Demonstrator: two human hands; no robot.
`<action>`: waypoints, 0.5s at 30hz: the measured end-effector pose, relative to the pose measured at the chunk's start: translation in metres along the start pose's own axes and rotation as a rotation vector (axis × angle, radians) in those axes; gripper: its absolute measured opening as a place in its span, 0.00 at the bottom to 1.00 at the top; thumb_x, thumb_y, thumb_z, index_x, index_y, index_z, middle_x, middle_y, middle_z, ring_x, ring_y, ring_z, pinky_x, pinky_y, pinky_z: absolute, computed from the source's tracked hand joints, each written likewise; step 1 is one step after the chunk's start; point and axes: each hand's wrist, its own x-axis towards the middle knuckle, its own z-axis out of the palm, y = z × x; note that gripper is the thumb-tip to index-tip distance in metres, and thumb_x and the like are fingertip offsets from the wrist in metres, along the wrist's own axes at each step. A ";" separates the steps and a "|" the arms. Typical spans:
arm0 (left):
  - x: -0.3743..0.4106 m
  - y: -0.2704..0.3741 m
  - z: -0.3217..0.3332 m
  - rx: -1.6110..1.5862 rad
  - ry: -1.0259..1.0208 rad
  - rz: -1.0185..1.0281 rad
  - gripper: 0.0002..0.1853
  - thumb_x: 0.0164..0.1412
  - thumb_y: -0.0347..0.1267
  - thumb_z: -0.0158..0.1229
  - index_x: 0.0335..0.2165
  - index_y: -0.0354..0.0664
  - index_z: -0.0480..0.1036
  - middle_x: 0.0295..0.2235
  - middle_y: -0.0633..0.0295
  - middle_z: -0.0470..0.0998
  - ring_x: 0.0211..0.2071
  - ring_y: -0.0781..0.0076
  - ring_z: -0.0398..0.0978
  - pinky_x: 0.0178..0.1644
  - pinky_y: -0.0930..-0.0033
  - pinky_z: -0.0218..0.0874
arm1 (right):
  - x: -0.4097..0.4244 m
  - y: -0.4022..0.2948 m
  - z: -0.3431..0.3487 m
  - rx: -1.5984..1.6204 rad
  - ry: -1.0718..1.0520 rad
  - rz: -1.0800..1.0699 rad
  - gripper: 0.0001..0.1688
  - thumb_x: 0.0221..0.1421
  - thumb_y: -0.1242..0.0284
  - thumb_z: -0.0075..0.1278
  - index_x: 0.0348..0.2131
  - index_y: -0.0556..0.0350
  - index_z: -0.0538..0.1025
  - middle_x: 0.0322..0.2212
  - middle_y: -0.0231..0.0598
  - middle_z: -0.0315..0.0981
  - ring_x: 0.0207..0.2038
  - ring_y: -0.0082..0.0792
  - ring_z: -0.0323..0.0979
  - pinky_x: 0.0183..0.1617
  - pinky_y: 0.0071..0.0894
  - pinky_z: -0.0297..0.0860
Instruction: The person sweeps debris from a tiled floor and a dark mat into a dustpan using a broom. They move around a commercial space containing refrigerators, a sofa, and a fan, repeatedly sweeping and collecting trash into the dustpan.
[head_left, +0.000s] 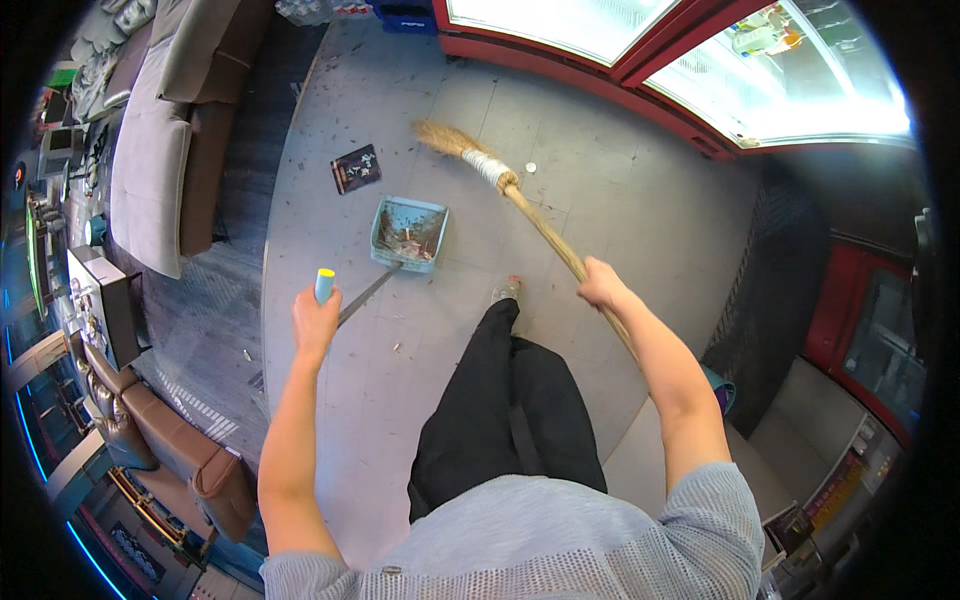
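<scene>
My left hand (313, 321) grips the light-blue, yellow-capped handle of a long-handled dustpan. The blue dustpan (379, 251) rests on the grey floor in front of me, with dirt and scraps inside it. In my right hand (602, 285) is the wooden shaft of a straw broom (544, 229). White binding wraps the broom's neck, and its bristles point ahead and to the left, beyond the dustpan. A dark printed packet or card (356, 169) lies on the floor just past the dustpan's left side.
Red-framed, lit display coolers (555, 66) stand ahead and to the right. Upholstered sofas (146, 195) and a small white-topped table (101, 274) line the left. Bits of debris (397, 347) and a white round piece (531, 167) lie on the floor. A blue crate (405, 19) sits beside the cooler.
</scene>
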 end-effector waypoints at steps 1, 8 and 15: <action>0.000 0.000 0.000 0.010 -0.004 0.009 0.15 0.48 0.35 0.55 0.21 0.30 0.70 0.17 0.45 0.71 0.21 0.47 0.70 0.27 0.56 0.59 | -0.025 0.014 0.001 0.076 0.017 0.011 0.13 0.39 0.82 0.47 0.29 0.66 0.63 0.15 0.52 0.68 0.14 0.41 0.70 0.13 0.36 0.65; 0.004 0.012 -0.001 -0.039 -0.022 0.031 0.16 0.48 0.37 0.54 0.22 0.29 0.70 0.17 0.45 0.72 0.22 0.51 0.72 0.29 0.55 0.60 | -0.125 0.101 0.051 0.747 0.061 0.298 0.13 0.39 0.83 0.48 0.28 0.61 0.61 0.13 0.38 0.64 0.10 0.29 0.62 0.11 0.29 0.60; 0.014 0.049 -0.011 -0.028 -0.122 -0.015 0.14 0.45 0.35 0.52 0.17 0.33 0.67 0.11 0.57 0.67 0.11 0.68 0.67 0.16 0.64 0.58 | -0.129 0.088 0.136 0.700 0.215 0.484 0.14 0.41 0.83 0.46 0.32 0.64 0.61 0.15 0.40 0.65 0.12 0.30 0.65 0.13 0.33 0.65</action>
